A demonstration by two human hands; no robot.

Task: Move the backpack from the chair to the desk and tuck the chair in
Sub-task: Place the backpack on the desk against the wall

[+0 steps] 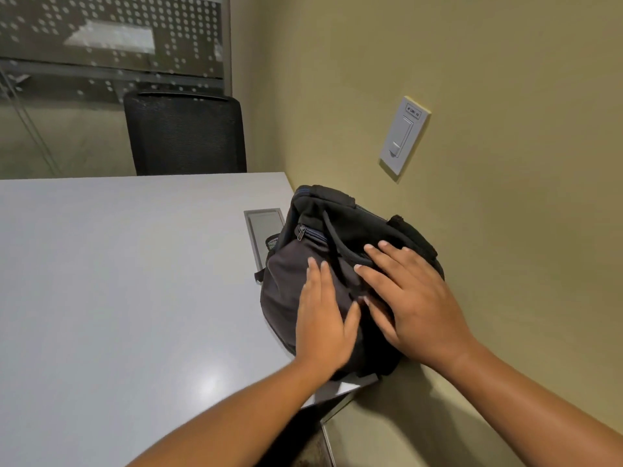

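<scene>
A black and dark grey backpack (pixel 340 230) lies on the right end of the pale grey desk (pixel 128 281), pressed against the wall. My left hand (pixel 323 315) rests flat on its grey front panel, fingers stretched out. My right hand (pixel 414 298) lies flat on its black upper part, fingers spread, near a strap. Neither hand grips anything. A black mesh chair (pixel 185 133) stands at the far side of the desk, only its backrest showing. The chair on my side is out of view.
An olive wall (pixel 505 230) runs along the desk's right edge with a white light switch (pixel 404 138). A metal cable hatch (pixel 264 230) is set into the desk beside the backpack. A glass partition with white dots (pixel 111 38) stands behind the far chair.
</scene>
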